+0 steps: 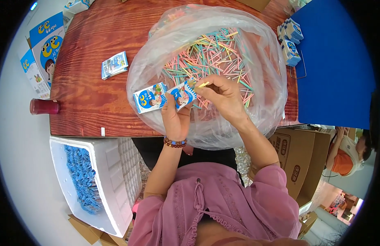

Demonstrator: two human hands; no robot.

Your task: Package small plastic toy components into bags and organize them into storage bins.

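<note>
My left hand (175, 117) grips a small blue-and-white packet (183, 95) with a cartoon print, its upper end toward my other hand. My right hand (223, 98) pinches a short pale yellow stick (204, 84) beside that end; how many sticks are in the pinch is hard to make out. Both hands are over the near part of a large clear plastic bag (263, 82), spread wide on the table. Inside it lies a loose heap of thin pink, yellow and teal sticks (216, 53). Another matching packet (149, 98) rests against the bag's left side, touching or close to my left fingers.
Small packets (115, 65) lie on the reddish wooden table (91, 98) at left. A red lidded jar (44, 106) is at its left edge. Below stands a white foam box (112, 184) of blue packets. Packet stacks (290, 51) sit right; cardboard boxes (306, 160) and a person (347, 156) are lower right.
</note>
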